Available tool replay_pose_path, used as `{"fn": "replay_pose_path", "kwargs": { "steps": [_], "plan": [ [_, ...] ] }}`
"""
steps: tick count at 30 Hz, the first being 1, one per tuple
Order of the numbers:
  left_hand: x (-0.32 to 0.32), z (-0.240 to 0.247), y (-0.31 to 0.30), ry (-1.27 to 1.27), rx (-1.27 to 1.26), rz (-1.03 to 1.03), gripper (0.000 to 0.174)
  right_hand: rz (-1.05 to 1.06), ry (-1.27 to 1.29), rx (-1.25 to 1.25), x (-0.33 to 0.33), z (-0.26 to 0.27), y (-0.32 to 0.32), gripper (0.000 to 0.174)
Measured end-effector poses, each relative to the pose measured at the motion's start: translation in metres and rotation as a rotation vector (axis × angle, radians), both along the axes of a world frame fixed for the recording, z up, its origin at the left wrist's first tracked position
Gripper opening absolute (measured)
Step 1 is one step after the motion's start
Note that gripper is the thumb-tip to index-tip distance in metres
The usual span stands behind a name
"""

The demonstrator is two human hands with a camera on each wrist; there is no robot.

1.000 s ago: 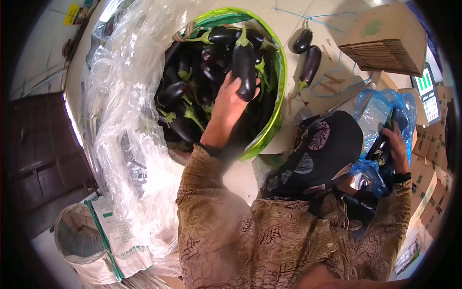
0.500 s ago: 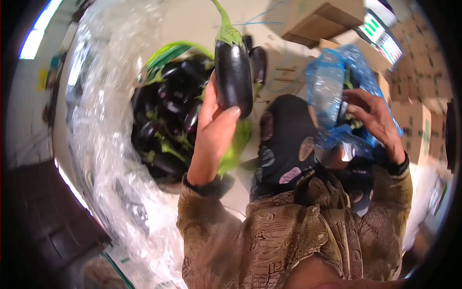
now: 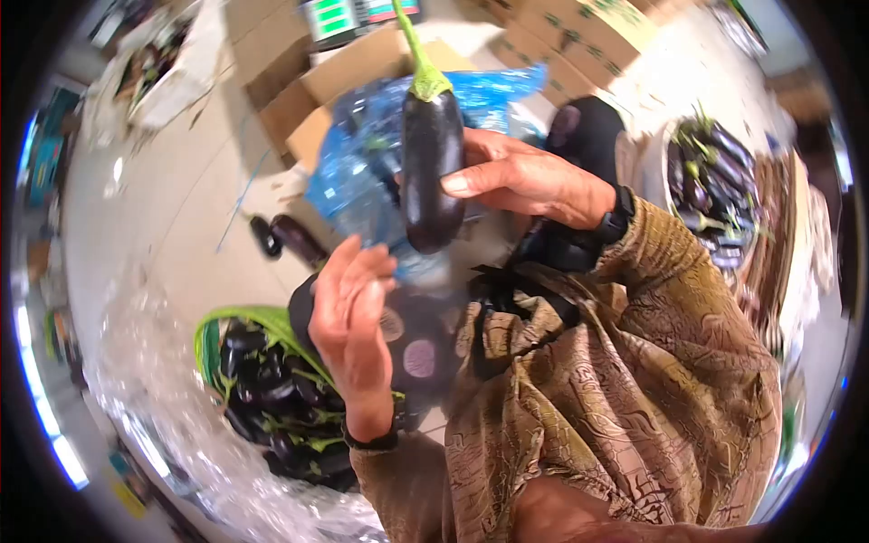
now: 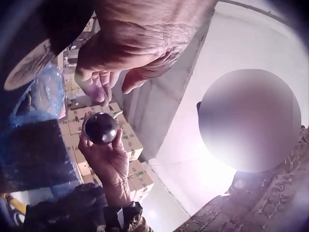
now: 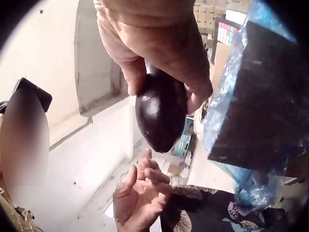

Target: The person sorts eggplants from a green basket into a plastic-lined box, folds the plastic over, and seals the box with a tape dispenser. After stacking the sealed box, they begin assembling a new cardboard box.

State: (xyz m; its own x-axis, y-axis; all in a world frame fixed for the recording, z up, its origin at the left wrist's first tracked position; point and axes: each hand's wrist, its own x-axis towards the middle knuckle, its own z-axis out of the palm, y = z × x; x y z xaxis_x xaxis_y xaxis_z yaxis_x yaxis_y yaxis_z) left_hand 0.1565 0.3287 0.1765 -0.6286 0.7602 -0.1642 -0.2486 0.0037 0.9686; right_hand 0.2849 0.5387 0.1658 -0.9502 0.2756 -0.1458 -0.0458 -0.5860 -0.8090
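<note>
An eggplant (image 3: 432, 172), dark and glossy with a green stem, is held upright in my right hand (image 3: 539, 181), thumb across its near side. Its round lower end (image 5: 161, 113) faces the right wrist camera, between thumb and fingers. My left hand (image 3: 353, 317) is just below and to the left of it, palm up, fingers loosely extended and holding nothing. In the left wrist view the left hand (image 4: 140, 43) hangs in front, with the gripped eggplant (image 4: 100, 128) beyond its fingertips. A blue plastic bag (image 3: 353, 172) lines the open carton (image 3: 362, 63) behind the eggplant.
A green-rimmed container (image 3: 206, 339) full of eggplants stands at lower left beside clear plastic sheeting (image 3: 154, 398). Two loose eggplants (image 3: 294, 237) lie on the floor. At right is a white tub (image 3: 665, 167) of eggplants; cartons (image 3: 579, 41) and a scale (image 3: 335, 18) are behind.
My left hand lifted the eggplant out of the green-rimmed container, and it has passed into my right hand, which came out of the blue bag. The head view has swung to the right.
</note>
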Motion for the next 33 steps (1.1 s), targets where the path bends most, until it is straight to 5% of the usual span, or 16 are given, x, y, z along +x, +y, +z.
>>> {"fn": "replay_pose_path", "kwargs": {
  "steps": [7,17,24,25,30,33],
  "plan": [
    [0.034,0.005,0.04,0.043,-0.132,-0.153,0.042,-0.255,-0.007,-0.06,0.062,-0.016,0.013,0.06],
    [0.046,-0.034,0.055,0.022,0.035,-0.442,0.034,-0.786,0.124,-0.156,0.176,-0.008,0.023,0.035],
    [0.057,-0.046,0.069,-0.074,0.02,-0.547,0.031,-1.633,-0.136,-0.355,0.301,-0.065,0.041,0.039],
    [0.058,-0.047,0.071,-0.082,0.015,-0.56,0.031,-1.723,-0.232,-0.232,0.332,-0.089,0.049,0.038],
    [0.065,-0.049,0.073,-0.094,-0.025,-0.581,0.03,-1.781,-0.444,-0.201,0.458,-0.151,0.058,0.031],
    [0.065,-0.05,0.071,-0.088,-0.04,-0.576,0.031,-1.524,-0.487,-0.181,0.497,-0.192,0.039,0.029]
  ]
}}
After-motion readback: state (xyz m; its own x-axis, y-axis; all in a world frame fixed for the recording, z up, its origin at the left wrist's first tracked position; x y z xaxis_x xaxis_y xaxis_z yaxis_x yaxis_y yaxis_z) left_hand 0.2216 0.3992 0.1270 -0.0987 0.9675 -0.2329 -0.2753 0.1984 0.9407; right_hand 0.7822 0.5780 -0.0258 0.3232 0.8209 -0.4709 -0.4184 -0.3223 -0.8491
